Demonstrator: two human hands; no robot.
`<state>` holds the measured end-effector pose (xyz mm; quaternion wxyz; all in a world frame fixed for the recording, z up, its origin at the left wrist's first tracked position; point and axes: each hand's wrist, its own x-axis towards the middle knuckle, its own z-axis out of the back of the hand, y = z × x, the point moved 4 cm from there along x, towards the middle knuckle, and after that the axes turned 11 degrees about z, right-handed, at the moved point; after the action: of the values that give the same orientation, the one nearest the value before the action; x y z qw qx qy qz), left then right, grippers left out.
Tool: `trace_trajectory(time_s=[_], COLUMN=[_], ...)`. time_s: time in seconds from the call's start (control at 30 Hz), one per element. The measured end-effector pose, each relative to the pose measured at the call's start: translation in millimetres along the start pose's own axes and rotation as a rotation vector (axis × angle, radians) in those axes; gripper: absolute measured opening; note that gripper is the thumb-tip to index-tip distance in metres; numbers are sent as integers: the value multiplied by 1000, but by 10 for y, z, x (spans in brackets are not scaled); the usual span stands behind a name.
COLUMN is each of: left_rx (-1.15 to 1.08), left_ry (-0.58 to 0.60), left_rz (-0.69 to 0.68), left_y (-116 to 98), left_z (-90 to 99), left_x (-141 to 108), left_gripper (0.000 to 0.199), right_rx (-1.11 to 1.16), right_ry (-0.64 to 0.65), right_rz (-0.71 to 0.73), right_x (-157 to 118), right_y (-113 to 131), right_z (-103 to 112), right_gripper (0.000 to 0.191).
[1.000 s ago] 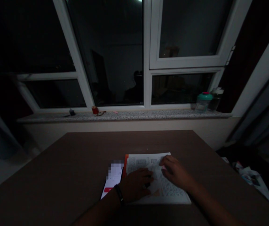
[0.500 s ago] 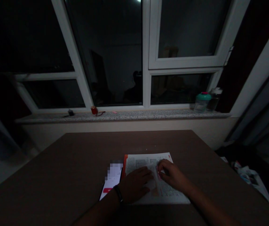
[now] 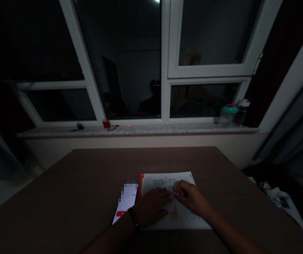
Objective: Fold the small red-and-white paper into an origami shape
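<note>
The right hand (image 3: 190, 198) has shifted left over the page since a second ago — it now sits just beside the left hand (image 3: 151, 208), fingertips pinched on a small pinkish piece (image 3: 176, 193), while the left lies flat, fingers loosely spread, covering part of the book (image 3: 185, 216) on the table (image 3: 109, 165). A lit phone (image 3: 127, 204) crowds the book's left edge, partly behind the left forearm — a teal-lidded bottle (image 3: 227, 116) stands well apart on the windowsill (image 3: 151, 130).
</note>
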<state>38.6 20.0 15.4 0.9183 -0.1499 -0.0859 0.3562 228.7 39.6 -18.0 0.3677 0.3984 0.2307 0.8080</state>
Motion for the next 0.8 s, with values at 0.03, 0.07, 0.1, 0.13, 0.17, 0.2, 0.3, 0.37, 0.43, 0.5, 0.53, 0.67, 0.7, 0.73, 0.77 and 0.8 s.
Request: trace_trajectory(time_s=[0.03, 0.07, 0.1, 0.13, 0.17, 0.2, 0.3, 0.37, 0.43, 0.5, 0.53, 0.67, 0.7, 0.73, 0.77, 0.8], left_rx=[1, 1, 1, -1, -4, -9, -20, -21, -21, -21, -20, -12, -9, -7, -6, -5], left_ry=[-2, -2, -1, 0, -1, -1, -1, 1, 6, 12, 16, 16, 17, 19, 19, 20], left_rz=[0, -1, -3, -6, -8, -11, -15, -15, -15, -9, -7, 0, 1, 3, 6, 7], left_y=[2, 4, 4, 3, 1, -2, -21, -35, -43, -41, -36, -19, -19, -21, -25, -29], left_z=[-3, -5, -7, -6, -3, 2, 25, 40, 48, 45, 41, 24, 22, 23, 25, 28], left_x=[2, 3, 4, 6, 7, 7, 8, 8, 6, 5, 5, 10, 12, 14, 15, 15], left_gripper=[39, 39, 40, 40, 39, 38, 36, 37, 36, 36, 36, 34, 33, 32, 32, 33], right_rx=[2, 6, 10, 13, 17, 22, 38, 48, 51, 39, 28, -9, -8, -4, 3, 15], right_ry=[-14, -20, -20, -13, -2, 11, 43, 80, 121, 142, 136, 38, 23, 18, 20, 30], right_rz=[-7, -8, -2, 9, 23, 36, 60, 81, 98, 100, 100, 83, 75, 66, 59, 55], right_x=[-1, 1, 6, 14, 23, 31, 44, 37, 23, 12, 13, 41, 46, 49, 47, 42], right_y=[-17, -29, -34, -34, -29, -23, 3, 34, 71, 101, 109, 93, 81, 71, 64, 63], right_z=[-7, -19, -33, -48, -62, -74, -93, -102, -110, -111, -107, -81, -80, -83, -89, -96], right_gripper=[10, 11, 12, 13, 14, 15, 19, 20, 21, 21, 20, 18, 18, 18, 18, 18])
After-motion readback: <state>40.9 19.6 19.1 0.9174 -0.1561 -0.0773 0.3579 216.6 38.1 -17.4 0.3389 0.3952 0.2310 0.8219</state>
